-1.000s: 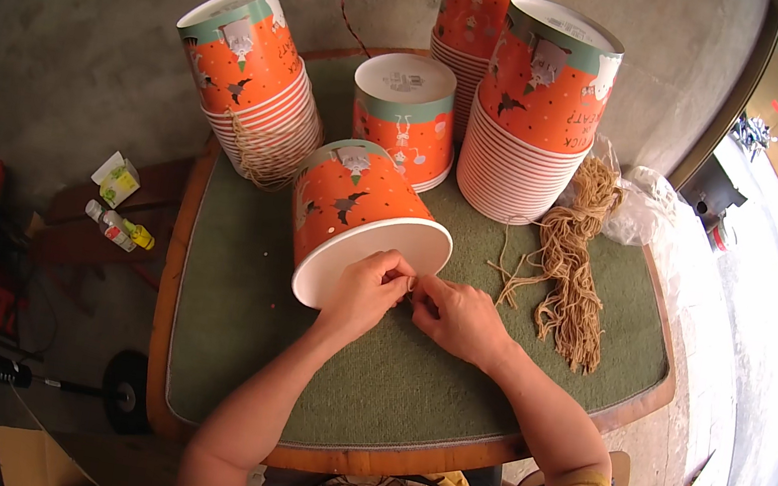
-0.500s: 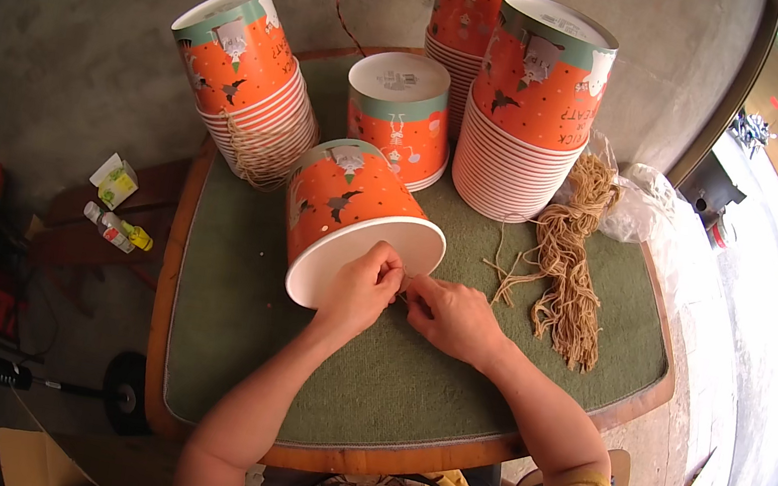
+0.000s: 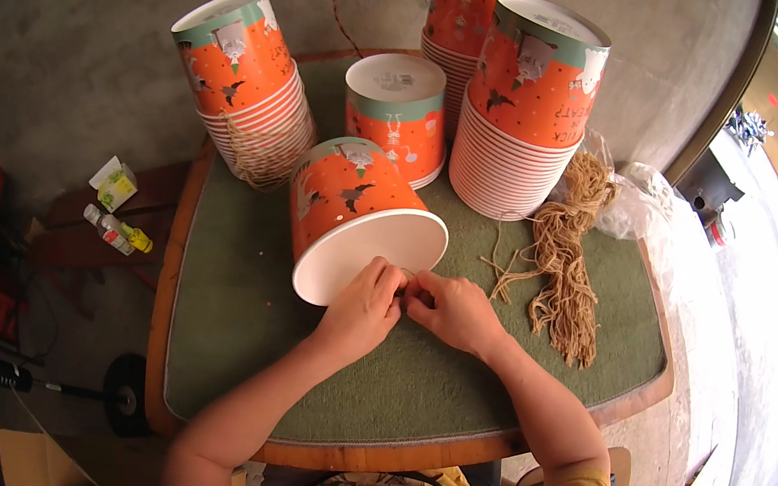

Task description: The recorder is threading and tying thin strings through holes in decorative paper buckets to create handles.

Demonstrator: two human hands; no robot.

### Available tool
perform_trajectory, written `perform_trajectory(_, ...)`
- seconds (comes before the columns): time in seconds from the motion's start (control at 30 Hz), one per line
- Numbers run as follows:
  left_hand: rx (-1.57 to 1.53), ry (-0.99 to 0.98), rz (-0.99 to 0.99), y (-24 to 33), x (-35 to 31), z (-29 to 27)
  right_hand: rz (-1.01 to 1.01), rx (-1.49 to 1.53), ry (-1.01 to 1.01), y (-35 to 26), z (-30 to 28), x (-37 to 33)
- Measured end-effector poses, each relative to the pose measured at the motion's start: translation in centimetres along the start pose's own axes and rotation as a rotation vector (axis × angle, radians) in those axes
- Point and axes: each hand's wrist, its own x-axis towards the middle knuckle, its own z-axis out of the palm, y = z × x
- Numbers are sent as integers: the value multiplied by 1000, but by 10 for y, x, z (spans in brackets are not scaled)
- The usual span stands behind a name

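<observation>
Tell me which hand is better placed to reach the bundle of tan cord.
Probably the right hand: the tan cord bundle lies to its right on the green table top. The left hand is farther away, at the open mouth of the tipped orange bucket.

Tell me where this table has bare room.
Bare green cloth lies between the hands and the near wooden rim, and, bar small specks, left of the tipped bucket. Crowded: behind it, with upturned buckets, and right, around the twine bundle.

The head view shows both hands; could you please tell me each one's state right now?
Left hand: fingers closed, apparently pinching a thin strand.
Right hand: fingers closed, apparently on that strand too.
</observation>
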Motion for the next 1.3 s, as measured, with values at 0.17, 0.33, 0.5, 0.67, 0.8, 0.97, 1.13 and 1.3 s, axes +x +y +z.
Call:
perform_trajectory(0.17,86,71,55,4,0,3,35,55,0,0,-1,0)
perform_trajectory(0.33,108,124,92,0,0,4,32,118,-59,-4,-21,-3)
perform_trajectory(0.5,-230,95,-8,-10,2,-2,69,151,-88,16,-54,-1)
perform_trajectory(0.67,-403,9,-121,-15,6,-7,105,187,-145,31,-54,-1)
perform_trajectory(0.8,-539,-34,-275,-24,6,-8,240,370,-179,29,-51,1)
perform_trajectory(0.97,-520,-40,-317,-17,10,-9,44,53,339,37,-40,1)
perform_trajectory(1.13,-493,-35,-330,-19,6,-10,-27,1,213,-17,-35,-15)
perform_trajectory(1.3,-485,13,-261,-20,8,-5,-29,-152,249,-23,1,-16)
